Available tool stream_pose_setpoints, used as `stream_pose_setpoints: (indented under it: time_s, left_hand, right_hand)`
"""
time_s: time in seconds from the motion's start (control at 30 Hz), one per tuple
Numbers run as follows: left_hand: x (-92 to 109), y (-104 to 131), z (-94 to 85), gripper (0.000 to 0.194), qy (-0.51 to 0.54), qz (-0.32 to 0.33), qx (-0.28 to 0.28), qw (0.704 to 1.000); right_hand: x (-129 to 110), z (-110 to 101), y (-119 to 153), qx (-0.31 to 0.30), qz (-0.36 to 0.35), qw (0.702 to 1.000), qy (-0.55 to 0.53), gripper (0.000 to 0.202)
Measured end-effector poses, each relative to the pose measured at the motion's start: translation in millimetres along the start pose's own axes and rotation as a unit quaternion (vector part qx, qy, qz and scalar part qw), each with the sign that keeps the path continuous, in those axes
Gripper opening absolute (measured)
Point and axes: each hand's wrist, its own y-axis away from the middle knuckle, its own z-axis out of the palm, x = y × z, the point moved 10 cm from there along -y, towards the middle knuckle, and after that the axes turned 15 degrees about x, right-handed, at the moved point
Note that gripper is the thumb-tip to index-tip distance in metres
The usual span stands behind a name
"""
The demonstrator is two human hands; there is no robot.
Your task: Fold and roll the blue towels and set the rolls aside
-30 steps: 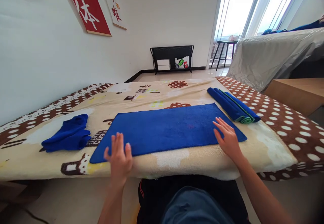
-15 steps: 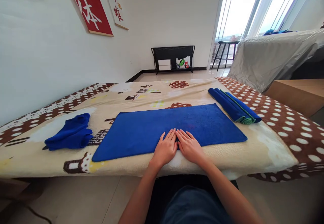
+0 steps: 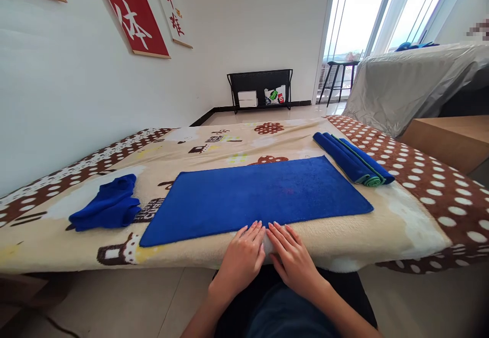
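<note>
A flat blue towel lies spread out across the patterned blanket before me. At its near edge, my left hand rests with fingers stretched forward, the tips by the hem. Beside it my right hand lies in the same way, fingers extended and holding nothing. The two hands are close together, palms down. To the left sits a crumpled blue cloth. On the right, rolled blue towels, one with green edging, lie at an angle near the flat towel's far corner.
The cream blanket has brown polka-dot borders and covers the bed-like surface. Beyond stand a black rack and a dark stool by the window. A plastic-covered piece of furniture and a wooden box are at the right.
Both hands have slid back toward me, from on the blue towel to its near edge. Their fingertips have moved slightly apart. The towel has stayed in place.
</note>
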Motion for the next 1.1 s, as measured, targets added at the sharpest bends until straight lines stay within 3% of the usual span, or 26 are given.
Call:
stream_pose_setpoints:
  time_s: [0.1,0.2,0.33,0.47,0.57,0.67,0.9,1.0,1.1]
  left_hand:
    - [-11.2,-24.2,-14.6,0.040,0.090,-0.038,-0.027,0.995]
    - [-33.1,-79.7,-13.0,0.036,0.218,-0.098,-0.044,0.970]
    - [-92.4,-171.3,18.7,0.030,0.184,-0.172,-0.008,0.968]
    - [-150.7,-225.2,56.6,0.028,0.097,-0.228,0.030,0.968]
    - [-175.9,-239.9,76.6,0.032,0.047,-0.249,0.033,0.967]
    - [-188.5,-245.4,88.1,0.037,0.005,-0.264,0.031,0.964]
    - [-195.5,-248.7,94.9,0.007,-0.044,-0.295,0.033,0.954]
    - [-195.3,-250.5,93.2,0.008,-0.041,-0.298,0.029,0.953]
    - [-194.7,-253.5,90.0,0.007,-0.030,-0.295,0.030,0.954]
  right_hand:
    - [5.5,-7.2,-8.6,0.023,0.019,0.999,-0.042,0.050]
    - [17.0,-4.9,-27.2,0.041,0.056,0.997,-0.030,0.034]
    - [23.6,16.7,-46.2,-0.005,0.088,0.993,0.085,0.029]
    - [19.1,30.3,-45.1,-0.056,0.102,0.985,0.124,0.030]
    - [16.8,30.9,-39.1,-0.062,0.097,0.986,0.120,0.029]
    - [19.1,32.5,-37.1,-0.069,0.097,0.987,0.112,0.026]
    - [30.4,41.6,-49.1,-0.123,0.160,0.970,0.136,0.016]
    - [27.6,41.4,-54.0,-0.105,0.146,0.971,0.157,0.017]
    - [23.9,37.3,-56.7,-0.046,0.118,0.977,0.171,0.020]
